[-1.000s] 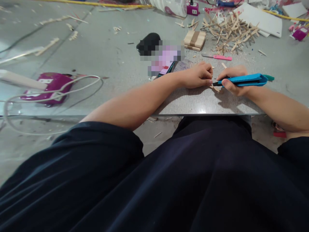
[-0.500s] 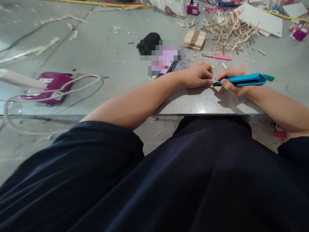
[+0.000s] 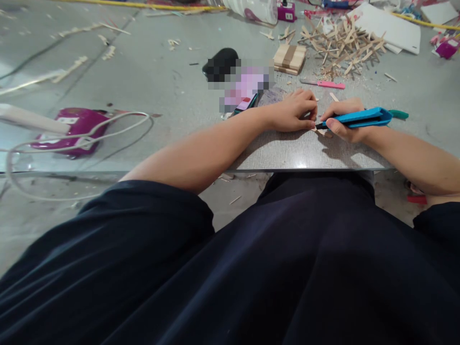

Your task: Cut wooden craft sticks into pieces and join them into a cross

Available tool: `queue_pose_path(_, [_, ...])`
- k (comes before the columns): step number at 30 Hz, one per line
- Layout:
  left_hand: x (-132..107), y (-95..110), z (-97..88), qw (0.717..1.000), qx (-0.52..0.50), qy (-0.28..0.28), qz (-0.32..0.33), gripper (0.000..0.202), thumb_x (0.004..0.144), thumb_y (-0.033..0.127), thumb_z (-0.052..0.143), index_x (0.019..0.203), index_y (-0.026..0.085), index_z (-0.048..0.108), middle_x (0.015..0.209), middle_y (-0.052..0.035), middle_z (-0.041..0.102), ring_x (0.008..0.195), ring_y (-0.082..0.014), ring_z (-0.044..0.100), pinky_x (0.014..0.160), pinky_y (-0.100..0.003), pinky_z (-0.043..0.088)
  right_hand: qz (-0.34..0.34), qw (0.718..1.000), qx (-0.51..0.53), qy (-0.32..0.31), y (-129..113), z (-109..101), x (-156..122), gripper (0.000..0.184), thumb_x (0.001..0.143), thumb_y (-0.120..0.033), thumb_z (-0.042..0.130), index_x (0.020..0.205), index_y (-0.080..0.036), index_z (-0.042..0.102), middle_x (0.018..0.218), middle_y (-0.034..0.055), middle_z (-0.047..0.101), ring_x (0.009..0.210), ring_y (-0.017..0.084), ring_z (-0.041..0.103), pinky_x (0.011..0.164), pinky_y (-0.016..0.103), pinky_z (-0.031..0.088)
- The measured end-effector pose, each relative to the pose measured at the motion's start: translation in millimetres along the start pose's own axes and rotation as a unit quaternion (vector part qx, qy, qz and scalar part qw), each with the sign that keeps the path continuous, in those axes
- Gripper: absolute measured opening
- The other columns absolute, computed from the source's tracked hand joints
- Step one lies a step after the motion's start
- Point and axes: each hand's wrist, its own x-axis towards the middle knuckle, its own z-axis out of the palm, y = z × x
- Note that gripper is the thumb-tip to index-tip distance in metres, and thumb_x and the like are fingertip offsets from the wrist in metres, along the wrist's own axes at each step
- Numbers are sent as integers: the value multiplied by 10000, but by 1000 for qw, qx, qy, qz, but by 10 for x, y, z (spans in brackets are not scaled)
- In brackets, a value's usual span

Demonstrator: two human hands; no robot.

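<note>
My right hand (image 3: 343,120) is closed around a long blue tool (image 3: 362,118) with a narrow black tip; its exact kind is not clear. The tip points left and meets a small wooden stick piece (image 3: 323,133) lying on the table near its front edge. My left hand (image 3: 296,111) rests on the table with bent fingers, and its thumb and fingertips pin the left end of that stick beside the black tip. The fingers partly hide the stick. Just beyond both hands lies a pink-handled knife (image 3: 328,85).
A bundle of wooden sticks (image 3: 289,59) and a heap of cut stick pieces (image 3: 343,43) lie farther back. A phone (image 3: 246,88) and a black mouse-shaped object (image 3: 221,64) sit left of them. At far left is a purple power strip (image 3: 72,129) with a white cable (image 3: 140,113).
The blue tool and my right hand have shifted slightly left. My left hand's fingers have lifted and spread a little, while its fingertips stay at the stick.
</note>
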Motion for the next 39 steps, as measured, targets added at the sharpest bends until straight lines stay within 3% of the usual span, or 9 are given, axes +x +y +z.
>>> queue_pose_path(5, [6,-15,13,1000,2,1,-4,272,1083,576,820,1157,315,826,1436,-137,746,1472,-419,683,1399,-618,485,24,1000,-3,-16,-1,-16,-9,728,1233,-974,531,1114,-318,823,962,34,921,821,240,810,868,403,728])
queue_pose_path(9, [9,-7,17,1000,2,-2,-10,271,1070,557,820,1159,301,823,1464,-145,741,1504,-434,674,1394,-614,477,25,999,-19,12,-12,-8,-23,744,1203,-1001,497,1080,-346,829,954,28,908,844,286,852,856,451,740])
queue_pose_path(17, [11,10,2,1000,-1,-6,-6,262,1074,537,822,1185,300,833,1445,-148,744,1510,-439,657,1407,-636,461,88,996,-3,-18,-73,-32,11,754,1154,-1054,544,1094,-355,819,943,19,932,857,264,795,910,423,745])
queue_pose_path(29, [12,4,5,1000,3,-9,-12,244,1102,532,836,1183,303,826,1517,-138,720,1548,-425,658,1417,-599,448,53,998,-9,-22,-94,-48,2,780,1187,-1054,509,1104,-336,803,949,34,933,825,253,767,889,416,723])
queue_pose_path(33, [13,-4,8,1000,1,-6,-13,242,1067,538,838,1174,321,830,1489,-131,728,1530,-436,659,1416,-626,449,65,998,-7,-25,-33,-28,-8,692,1190,-991,562,1102,-354,819,904,15,912,830,260,780,903,421,742])
queue_pose_path(39, [13,-5,9,1000,7,-9,-8,242,1088,528,820,1166,300,798,1509,-138,726,1519,-425,662,1417,-611,452,26,1000,-3,-8,-63,-38,-8,642,1245,-905,556,1109,-334,817,889,8,897,778,223,753,890,398,733])
